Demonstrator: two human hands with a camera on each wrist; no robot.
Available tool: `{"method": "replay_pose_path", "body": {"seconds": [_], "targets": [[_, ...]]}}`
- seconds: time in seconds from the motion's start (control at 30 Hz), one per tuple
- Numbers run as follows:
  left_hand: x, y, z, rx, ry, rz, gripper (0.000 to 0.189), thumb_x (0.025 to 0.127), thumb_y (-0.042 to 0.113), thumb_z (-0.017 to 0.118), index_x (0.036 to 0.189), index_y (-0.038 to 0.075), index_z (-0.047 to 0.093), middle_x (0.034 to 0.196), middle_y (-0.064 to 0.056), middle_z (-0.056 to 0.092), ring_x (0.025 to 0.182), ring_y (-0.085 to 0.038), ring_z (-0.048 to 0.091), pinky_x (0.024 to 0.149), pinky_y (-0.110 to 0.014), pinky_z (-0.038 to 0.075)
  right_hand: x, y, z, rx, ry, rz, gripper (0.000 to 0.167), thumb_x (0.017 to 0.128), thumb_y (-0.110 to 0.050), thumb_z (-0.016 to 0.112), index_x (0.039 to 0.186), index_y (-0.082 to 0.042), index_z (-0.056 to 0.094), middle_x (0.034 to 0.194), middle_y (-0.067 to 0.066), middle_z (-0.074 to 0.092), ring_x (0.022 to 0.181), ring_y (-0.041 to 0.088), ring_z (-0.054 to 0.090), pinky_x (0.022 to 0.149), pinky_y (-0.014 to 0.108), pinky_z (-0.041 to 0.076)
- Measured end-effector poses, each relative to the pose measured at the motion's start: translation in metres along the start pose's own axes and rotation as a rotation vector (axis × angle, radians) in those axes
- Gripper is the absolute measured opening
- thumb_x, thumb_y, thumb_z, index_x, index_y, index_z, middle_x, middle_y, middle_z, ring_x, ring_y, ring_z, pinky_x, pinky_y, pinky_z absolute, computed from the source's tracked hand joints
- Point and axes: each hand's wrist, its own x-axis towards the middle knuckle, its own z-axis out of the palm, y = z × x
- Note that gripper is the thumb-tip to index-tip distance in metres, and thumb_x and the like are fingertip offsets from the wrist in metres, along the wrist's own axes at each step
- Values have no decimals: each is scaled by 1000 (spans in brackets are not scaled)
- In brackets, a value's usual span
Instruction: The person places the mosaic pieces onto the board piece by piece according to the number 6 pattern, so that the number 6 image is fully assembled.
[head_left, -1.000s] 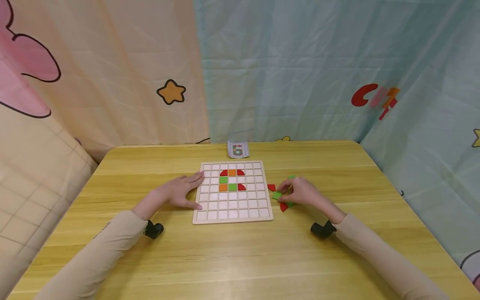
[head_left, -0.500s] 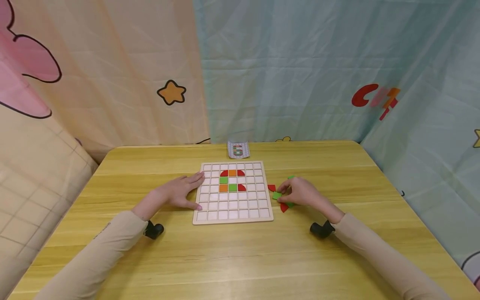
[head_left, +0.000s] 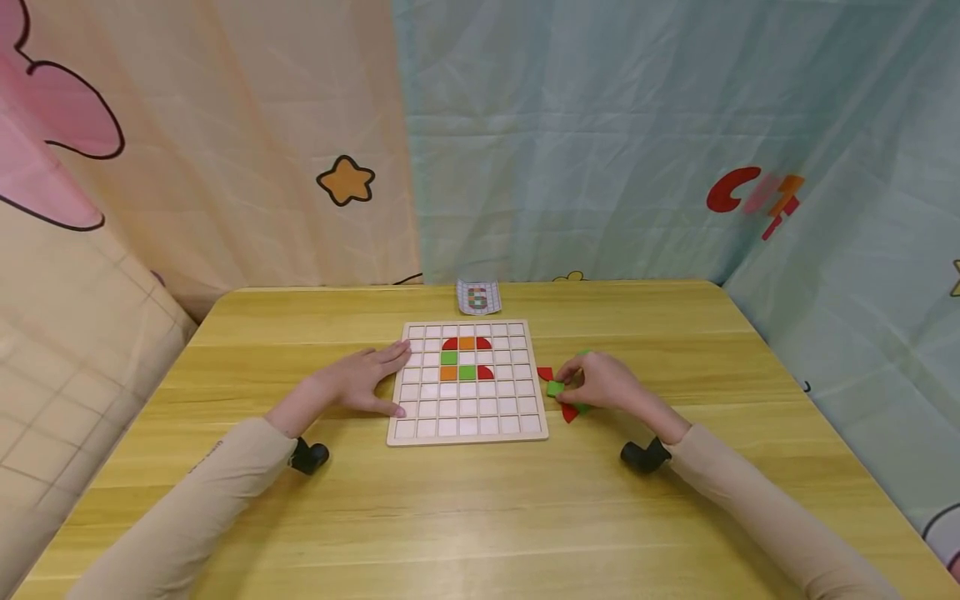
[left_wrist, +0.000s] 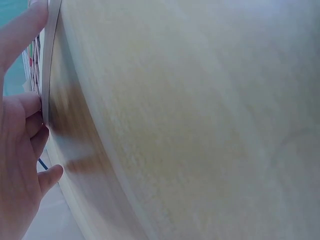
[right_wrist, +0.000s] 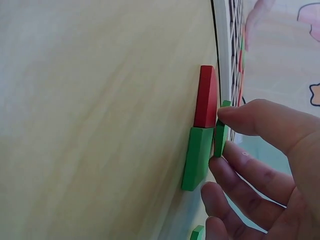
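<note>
A wooden grid board [head_left: 468, 427] lies flat on the table with red, orange and green tiles set in its upper middle cells. My left hand [head_left: 363, 382] rests along the board's left edge, fingers straight and spread; in the left wrist view its fingertips touch the frame. Right of the board, my right hand [head_left: 606, 383] pinches a green square tile [right_wrist: 220, 135] between thumb and fingers. Close under that tile, the right wrist view shows a red quarter-round tile [right_wrist: 205, 97] and another green tile [right_wrist: 197, 157] lying on the table.
More loose tiles lie about the right hand, among them a red piece [head_left: 545, 373] beside the board's edge; the hand partly hides some. A small pattern card [head_left: 478, 297] stands behind the board at the table's back edge, before a printed curtain [head_left: 600, 150].
</note>
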Motion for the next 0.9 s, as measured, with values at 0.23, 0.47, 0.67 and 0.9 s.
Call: {"method": "replay_pose_path", "body": {"seconds": [0.23, 0.47, 0.67, 0.9], "targets": [[-1, 0, -1, -11, -7, -5, 105, 82, 68, 58, 154, 3, 16, 162, -17, 8, 145, -36, 24, 117, -56, 21, 3, -7, -3, 28, 20, 9, 24, 78, -29, 77, 97, -15, 74, 93, 0, 72, 73, 9, 61, 66, 28, 49], [-2, 1, -2, 0, -15, -12, 105, 82, 68, 57, 154, 5, 15, 162, -15, 7, 145, -36, 25, 117, -55, 21, 9, -21, 0, 24, 41, -23, 26, 79, -31, 78, 98, -14, 75, 90, -1, 72, 65, 6, 57, 60, 24, 46], [-1, 1, -1, 1, -9, -5, 105, 82, 68, 57, 154, 4, 16, 162, -16, 7, 145, -36, 25, 117, -56, 21, 17, -35, 5, 40, 22, -7, 27, 77, -32, 79, 98, -15, 74, 83, -3, 68, 61, 8, 52, 56, 22, 40], [-2, 2, -2, -13, -15, -15, 105, 82, 68, 58, 154, 5, 15, 162, -15, 7, 146, -36, 22, 117, -56, 20, 27, -48, 14, 58, 14, -61, 25, 78, -31, 78, 98, -15, 75, 81, -4, 68, 60, 7, 51, 55, 21, 41]]}}
